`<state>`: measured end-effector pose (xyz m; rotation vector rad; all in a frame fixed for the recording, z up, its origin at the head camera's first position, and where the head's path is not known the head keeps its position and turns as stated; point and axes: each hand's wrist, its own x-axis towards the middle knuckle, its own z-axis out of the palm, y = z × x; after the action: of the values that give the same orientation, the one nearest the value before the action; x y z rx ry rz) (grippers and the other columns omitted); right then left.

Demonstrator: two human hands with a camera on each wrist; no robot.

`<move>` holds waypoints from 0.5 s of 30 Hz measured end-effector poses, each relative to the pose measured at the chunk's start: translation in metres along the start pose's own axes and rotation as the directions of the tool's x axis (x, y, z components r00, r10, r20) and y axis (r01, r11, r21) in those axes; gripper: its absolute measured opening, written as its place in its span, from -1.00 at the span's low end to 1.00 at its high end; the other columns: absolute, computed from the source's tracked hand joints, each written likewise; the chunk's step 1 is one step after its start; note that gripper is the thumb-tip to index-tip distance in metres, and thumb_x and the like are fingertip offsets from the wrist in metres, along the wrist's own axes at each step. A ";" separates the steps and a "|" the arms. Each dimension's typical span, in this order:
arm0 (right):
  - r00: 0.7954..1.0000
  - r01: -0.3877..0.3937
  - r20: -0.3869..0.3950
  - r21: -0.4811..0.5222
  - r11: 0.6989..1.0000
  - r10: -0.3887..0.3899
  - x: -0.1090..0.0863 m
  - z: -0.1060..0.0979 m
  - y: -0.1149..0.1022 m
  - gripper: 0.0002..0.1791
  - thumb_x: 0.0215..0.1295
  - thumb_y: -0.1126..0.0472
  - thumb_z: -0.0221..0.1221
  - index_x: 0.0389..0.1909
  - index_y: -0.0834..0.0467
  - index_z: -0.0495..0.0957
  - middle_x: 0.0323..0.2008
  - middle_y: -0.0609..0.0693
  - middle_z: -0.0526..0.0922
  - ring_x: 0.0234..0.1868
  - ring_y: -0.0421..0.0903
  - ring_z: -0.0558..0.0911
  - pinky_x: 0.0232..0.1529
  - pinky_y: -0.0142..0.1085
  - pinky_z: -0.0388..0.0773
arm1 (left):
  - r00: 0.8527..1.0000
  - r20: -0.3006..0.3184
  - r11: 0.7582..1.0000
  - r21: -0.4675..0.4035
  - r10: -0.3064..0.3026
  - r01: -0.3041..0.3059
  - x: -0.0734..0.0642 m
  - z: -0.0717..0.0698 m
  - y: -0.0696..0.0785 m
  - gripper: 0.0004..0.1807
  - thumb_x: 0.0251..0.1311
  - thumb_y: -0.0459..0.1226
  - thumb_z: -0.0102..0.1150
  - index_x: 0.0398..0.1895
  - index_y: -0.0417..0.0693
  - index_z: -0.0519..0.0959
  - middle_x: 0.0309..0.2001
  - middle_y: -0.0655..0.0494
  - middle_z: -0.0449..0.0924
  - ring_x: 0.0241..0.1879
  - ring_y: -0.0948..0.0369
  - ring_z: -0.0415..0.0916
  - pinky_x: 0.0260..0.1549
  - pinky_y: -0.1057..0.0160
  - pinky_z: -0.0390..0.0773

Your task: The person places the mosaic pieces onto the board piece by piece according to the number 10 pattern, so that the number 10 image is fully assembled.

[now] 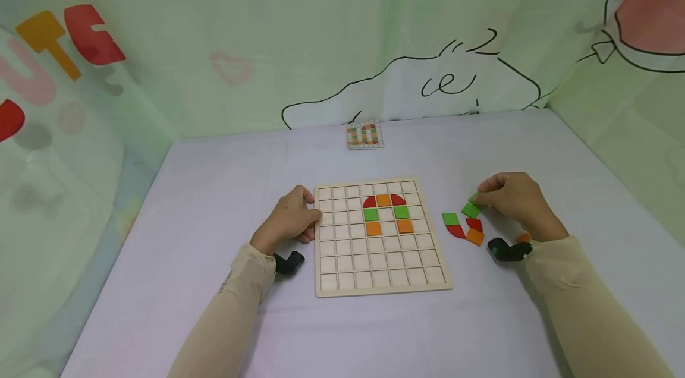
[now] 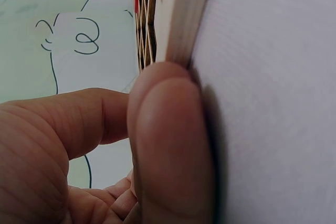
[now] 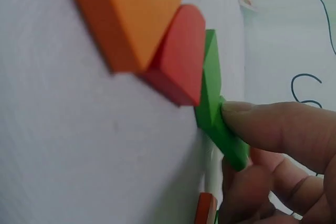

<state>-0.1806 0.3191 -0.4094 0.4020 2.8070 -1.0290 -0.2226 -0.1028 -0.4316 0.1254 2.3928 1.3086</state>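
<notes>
Pinched by your right hand (image 1: 511,197), the green tile (image 3: 231,137) sits right of centre in the head view. Your left hand (image 1: 288,214) touches the board (image 1: 397,260), grip unclear. Judging by looks, the tile is light and stiff; hold opposite edges

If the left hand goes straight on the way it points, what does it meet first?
The wooden grid board, at its left edge, which the left hand already appears to touch.
</notes>
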 end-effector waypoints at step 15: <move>0.980 0.019 0.171 0.411 0.911 -0.098 -0.008 0.006 -0.020 -0.47 0.41 0.16 0.34 0.20 0.40 0.41 -0.32 -0.19 0.75 -0.32 -0.17 0.78 -0.22 -0.30 0.79 | 1.000 -0.004 1.000 0.010 -0.002 0.002 0.001 0.000 0.000 -0.68 0.34 -0.38 0.16 0.09 -0.22 0.35 -0.60 -0.08 0.58 -0.72 0.18 0.55 -0.68 0.25 0.69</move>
<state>-0.1786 0.2993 -0.4000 0.2424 2.4411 -1.5842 -0.2232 -0.1022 -0.4316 0.1236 2.4026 1.2968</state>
